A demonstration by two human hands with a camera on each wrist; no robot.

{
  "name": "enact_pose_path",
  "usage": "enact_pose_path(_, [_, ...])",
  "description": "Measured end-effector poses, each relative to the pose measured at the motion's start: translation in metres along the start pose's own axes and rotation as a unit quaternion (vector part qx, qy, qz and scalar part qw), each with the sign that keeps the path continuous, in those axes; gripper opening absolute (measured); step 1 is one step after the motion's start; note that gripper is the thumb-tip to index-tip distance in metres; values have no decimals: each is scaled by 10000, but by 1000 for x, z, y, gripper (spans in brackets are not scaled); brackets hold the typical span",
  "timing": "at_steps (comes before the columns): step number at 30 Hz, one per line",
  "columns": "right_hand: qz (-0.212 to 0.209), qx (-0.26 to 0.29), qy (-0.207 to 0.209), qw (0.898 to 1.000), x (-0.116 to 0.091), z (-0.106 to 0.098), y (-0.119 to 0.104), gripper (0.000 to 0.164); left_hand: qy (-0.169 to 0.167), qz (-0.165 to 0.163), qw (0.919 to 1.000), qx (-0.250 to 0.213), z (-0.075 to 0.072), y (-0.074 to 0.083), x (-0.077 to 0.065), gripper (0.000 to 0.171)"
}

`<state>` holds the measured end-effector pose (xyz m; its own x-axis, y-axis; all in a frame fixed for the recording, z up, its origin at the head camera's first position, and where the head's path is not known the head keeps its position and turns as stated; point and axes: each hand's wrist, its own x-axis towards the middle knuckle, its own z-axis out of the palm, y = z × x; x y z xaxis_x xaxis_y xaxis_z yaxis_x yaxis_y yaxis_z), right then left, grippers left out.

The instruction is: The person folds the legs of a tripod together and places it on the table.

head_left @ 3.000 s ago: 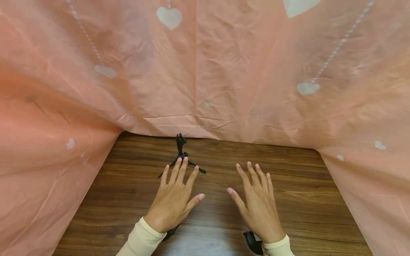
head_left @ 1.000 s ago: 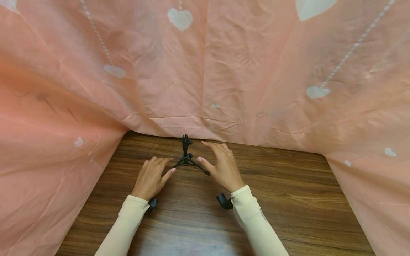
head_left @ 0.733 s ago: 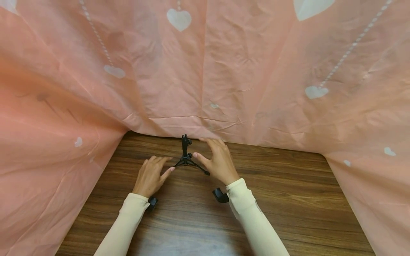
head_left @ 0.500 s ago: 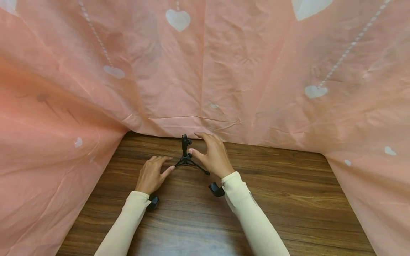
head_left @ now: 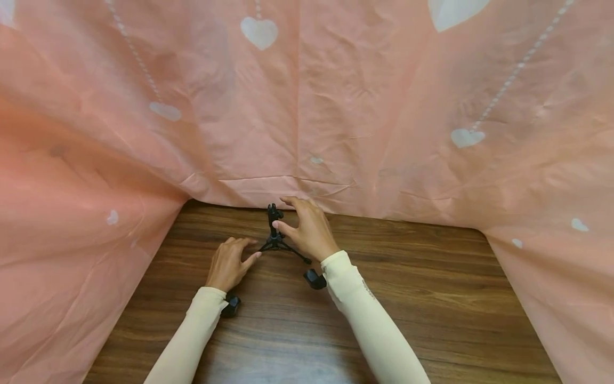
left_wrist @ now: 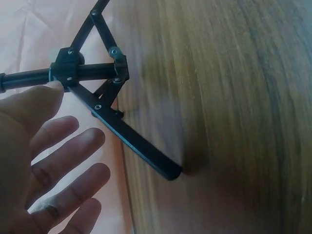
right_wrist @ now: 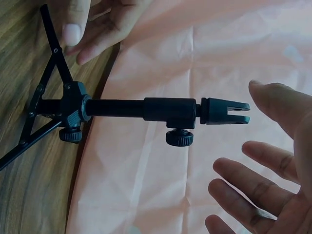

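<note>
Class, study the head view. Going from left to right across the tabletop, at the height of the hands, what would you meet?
The left hand → the black tripod → the right hand.

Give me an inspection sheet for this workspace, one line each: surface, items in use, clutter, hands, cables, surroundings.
Surface: wood-grain tabletop, with a pale sheen near the wearer.
Items in use: one black tripod, standing upright with legs spread, forked head on top.
Clutter: nothing seen.
Left hand: open, beside the tripod's legs, not gripping.
Right hand: open, by the tripod's upper part, not gripping; a gap to the forked head shows in the right wrist view.
Cables: nothing seen.
Surroundings: pink curtain with white hearts, at the back and both sides.
</note>
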<state>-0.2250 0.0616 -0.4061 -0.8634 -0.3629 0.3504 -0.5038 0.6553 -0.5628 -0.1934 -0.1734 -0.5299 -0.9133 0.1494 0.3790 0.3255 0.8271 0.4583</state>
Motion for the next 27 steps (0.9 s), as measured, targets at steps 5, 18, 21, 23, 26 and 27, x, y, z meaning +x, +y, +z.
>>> enact_pose_path(5, [-31, -26, -79, 10000, 5, 1, -1, 54, -15, -120, 9999, 50, 3, 0, 3, 26])
enact_pose_path(18, [56, 302, -404, 9987, 8, 8, 6, 42, -61, -228, 9997, 109, 14, 3, 5, 23])
enact_pose_path(21, [159, 333, -480, 9982, 7, 9, 5, 41, -65, -263, 9996, 84, 15, 4, 6, 21])
enact_pose_path(23, [202, 330, -494, 9980, 7, 10, 5, 41, -67, -283, 9995, 73, 16, 5, 7, 19])
enact_pose_path(26, [237, 251, -461, 9983, 8, 10, 4, 41, -64, -313, 9995, 82, 17, 6, 8, 18])
enact_pose_path(27, [240, 224, -457, 9984, 8, 10, 4, 41, -63, -327, 9994, 91, 18, 7, 9, 18])
